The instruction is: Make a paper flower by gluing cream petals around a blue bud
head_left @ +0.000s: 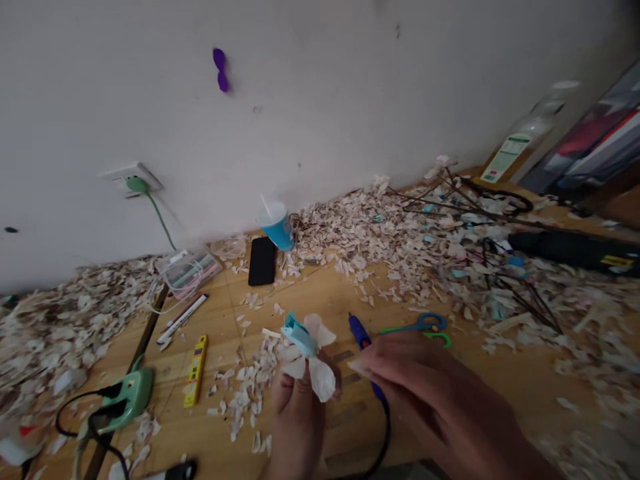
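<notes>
The flower is gripped at its base by the left hand, above the table; a pale petal is pinched by the right hand. The flower is judged light, easily torn — best held low.

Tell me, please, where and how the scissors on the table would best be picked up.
Probably grip the scissors by the handle loops, from the right and above: they lie flat, loops at the picture's right, narrow end pointing left, toward the blue tool. The right hand is close by.
</notes>
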`<state>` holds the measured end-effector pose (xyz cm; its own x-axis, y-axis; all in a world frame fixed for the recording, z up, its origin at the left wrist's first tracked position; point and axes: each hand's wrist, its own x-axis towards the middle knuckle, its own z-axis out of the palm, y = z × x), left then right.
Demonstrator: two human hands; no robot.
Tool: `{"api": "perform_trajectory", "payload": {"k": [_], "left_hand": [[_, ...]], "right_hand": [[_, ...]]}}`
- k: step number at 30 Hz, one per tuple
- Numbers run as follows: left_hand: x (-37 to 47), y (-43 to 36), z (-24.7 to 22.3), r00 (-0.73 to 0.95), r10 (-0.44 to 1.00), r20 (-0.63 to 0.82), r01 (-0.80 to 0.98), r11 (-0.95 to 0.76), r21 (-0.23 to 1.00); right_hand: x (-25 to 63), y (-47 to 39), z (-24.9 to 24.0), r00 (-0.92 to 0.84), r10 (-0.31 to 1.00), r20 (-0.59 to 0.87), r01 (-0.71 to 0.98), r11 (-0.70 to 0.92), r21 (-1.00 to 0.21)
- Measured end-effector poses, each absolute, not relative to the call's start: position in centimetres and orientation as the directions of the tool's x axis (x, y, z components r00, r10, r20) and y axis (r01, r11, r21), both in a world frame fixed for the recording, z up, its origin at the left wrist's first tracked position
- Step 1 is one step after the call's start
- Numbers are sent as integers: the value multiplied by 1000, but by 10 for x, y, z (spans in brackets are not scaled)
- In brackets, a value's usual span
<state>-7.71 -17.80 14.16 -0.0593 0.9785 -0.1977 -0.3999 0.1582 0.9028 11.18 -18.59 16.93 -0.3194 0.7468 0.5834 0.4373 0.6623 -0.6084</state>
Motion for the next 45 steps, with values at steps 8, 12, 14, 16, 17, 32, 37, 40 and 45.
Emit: {"api": "perform_trajectory", "payload": {"k": [8, 12, 14, 16, 17, 32, 37, 40, 45], "left_hand": [[-72, -176, 145, -64, 976, -209, -480, 153, 864], [-80, -172, 150, -140, 959, -246, -484, 150, 862], [-84, -173, 152, -173, 947, -270, -468, 162, 869], [-86, -175, 152, -194, 945, -264, -421, 163, 892], [-87, -178, 151, -203, 947, -249, -385, 157, 910], [-110, -188, 139, -206, 978, -13, -34, 6, 999], [-121, -189, 129, -217, 975, 45, 3, -45, 999], [-130, -186, 122, -237, 971, -14, -11, 12, 1000], [-149, -171, 123, -281, 958, -64, -81, 42, 996]], "right_hand": [[100, -164, 170, -377, 738, 559, 460, 673, -579], [95, -160, 180, -429, 754, 497, 502, 657, -563], [91, -162, 183, -451, 714, 535, 466, 700, -541], [85, -163, 185, -464, 664, 586, 433, 748, -503], [83, -163, 185, -470, 646, 601, 431, 762, -483], [70, -169, 190, -521, 661, 540, 334, 740, -584], [67, -171, 193, -520, 631, 576, 338, 771, -539], [71, -171, 194, -522, 615, 591, 360, 787, -501], [80, -128, 180, -469, 737, 486, 472, 674, -568]]}}
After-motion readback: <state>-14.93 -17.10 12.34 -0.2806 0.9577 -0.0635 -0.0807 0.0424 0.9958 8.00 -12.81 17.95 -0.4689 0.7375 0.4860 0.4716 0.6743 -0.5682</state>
